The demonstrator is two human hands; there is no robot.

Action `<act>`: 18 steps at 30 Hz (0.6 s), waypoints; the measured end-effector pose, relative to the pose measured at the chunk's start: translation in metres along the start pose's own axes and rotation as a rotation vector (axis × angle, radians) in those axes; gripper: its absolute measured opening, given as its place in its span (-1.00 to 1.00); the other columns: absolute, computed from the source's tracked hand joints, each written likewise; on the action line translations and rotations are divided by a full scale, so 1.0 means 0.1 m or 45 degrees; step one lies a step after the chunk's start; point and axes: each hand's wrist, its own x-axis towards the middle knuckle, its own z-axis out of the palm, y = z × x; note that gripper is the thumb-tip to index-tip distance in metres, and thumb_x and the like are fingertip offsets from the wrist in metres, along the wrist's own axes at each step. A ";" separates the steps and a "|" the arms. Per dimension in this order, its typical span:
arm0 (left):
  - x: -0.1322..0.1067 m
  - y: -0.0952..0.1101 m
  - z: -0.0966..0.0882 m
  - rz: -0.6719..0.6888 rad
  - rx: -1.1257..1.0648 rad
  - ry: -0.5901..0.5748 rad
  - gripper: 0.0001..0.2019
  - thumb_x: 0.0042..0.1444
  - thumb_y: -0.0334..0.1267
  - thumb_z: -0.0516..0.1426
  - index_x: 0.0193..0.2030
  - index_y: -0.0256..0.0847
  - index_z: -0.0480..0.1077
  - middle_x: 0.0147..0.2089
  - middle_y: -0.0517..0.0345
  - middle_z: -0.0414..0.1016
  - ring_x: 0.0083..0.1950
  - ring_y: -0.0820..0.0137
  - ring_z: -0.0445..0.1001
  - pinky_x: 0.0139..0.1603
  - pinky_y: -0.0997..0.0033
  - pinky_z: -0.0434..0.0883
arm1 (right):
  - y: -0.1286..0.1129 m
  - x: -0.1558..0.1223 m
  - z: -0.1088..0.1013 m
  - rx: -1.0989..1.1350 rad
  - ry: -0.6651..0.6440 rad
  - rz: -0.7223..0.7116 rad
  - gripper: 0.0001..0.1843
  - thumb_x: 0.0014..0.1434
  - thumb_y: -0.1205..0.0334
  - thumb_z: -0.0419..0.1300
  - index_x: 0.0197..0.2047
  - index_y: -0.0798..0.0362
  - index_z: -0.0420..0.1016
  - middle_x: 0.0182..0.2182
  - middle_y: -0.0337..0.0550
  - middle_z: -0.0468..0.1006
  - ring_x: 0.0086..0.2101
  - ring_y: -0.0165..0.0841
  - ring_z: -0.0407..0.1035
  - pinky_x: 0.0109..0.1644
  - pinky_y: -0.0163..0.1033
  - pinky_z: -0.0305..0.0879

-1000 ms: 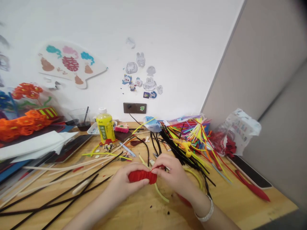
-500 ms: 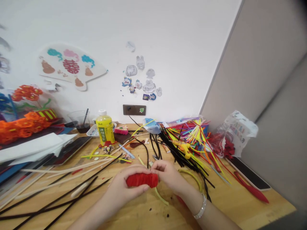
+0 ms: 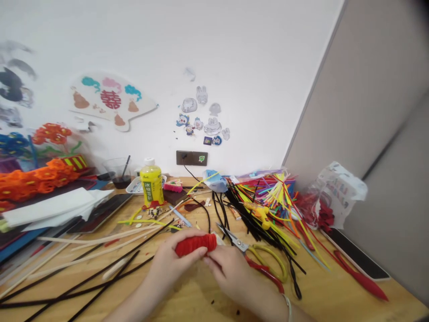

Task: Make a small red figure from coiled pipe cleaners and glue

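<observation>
Gently, I'm gripping the red roll (image 3: 196, 243), seemingly soft and light, in my curled left hand (image 3: 166, 264), my right hand (image 3: 228, 268) pinching its end beside the scissors (image 3: 246, 248).

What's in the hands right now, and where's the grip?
The left hand grips a red fuzzy roll around its left half. The right hand touches the roll's right end from below; a pinch there cannot be told.

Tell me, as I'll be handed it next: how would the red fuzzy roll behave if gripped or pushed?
The red fuzzy roll probably weighs little and gives under pressure; the left hand closes around it with fingers alone. Its cylinder shape could roll on the wooden table, though the fuzzy surface likely grips rather than slips.
</observation>
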 end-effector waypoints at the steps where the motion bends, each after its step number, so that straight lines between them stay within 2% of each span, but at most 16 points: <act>1: 0.00 0.00 0.00 -0.005 0.012 0.014 -0.80 -0.17 -0.25 0.23 -0.32 -0.19 0.51 -0.27 0.06 0.62 -0.21 0.23 0.54 -0.14 0.28 0.46 | -0.02 -0.01 -0.01 -0.093 0.010 -0.046 -0.81 0.19 0.32 -0.02 -0.32 0.09 0.42 -0.43 -0.12 0.54 -0.43 -0.36 0.39 -0.39 -0.33 0.18; 5: 0.00 0.02 -0.01 0.062 0.105 0.036 -0.82 -0.16 -0.25 0.21 -0.33 -0.17 0.51 -0.29 0.07 0.62 -0.23 0.24 0.54 -0.15 0.28 0.45 | -0.07 -0.02 -0.09 -0.387 0.139 -0.267 -0.77 0.20 0.31 -0.05 -0.39 0.10 0.39 -0.55 -0.14 0.49 -0.52 -0.35 0.34 -0.46 -0.28 0.09; 11: 0.02 0.02 0.00 0.170 0.223 -0.030 -0.84 -0.17 -0.31 0.21 -0.36 -0.14 0.51 -0.29 0.09 0.61 -0.24 0.26 0.54 -0.15 0.31 0.44 | -0.04 0.01 -0.28 -0.535 0.253 -0.517 -0.68 0.25 0.29 -0.09 -0.47 0.09 0.37 -0.62 -0.19 0.39 -0.57 -0.39 0.22 -0.51 -0.26 -0.03; 15: 0.03 -0.01 -0.01 0.173 0.215 -0.122 -0.84 -0.15 -0.30 0.22 -0.34 -0.14 0.51 -0.28 0.09 0.61 -0.23 0.27 0.54 -0.13 0.32 0.43 | 0.03 0.01 -0.37 -0.377 0.322 -0.486 -0.72 0.25 0.21 -0.02 -0.43 0.09 0.39 -0.59 -0.20 0.43 -0.53 -0.40 0.22 -0.47 -0.29 0.04; 18: 0.02 0.00 0.00 0.167 0.168 -0.261 -0.85 -0.13 -0.30 0.21 -0.34 -0.15 0.51 -0.29 0.09 0.61 -0.24 0.30 0.54 -0.16 0.37 0.43 | 0.05 0.01 -0.42 -0.181 0.307 -0.418 -0.74 0.23 0.17 0.04 -0.42 0.09 0.42 -0.55 -0.19 0.48 -0.50 -0.42 0.26 -0.41 -0.31 0.12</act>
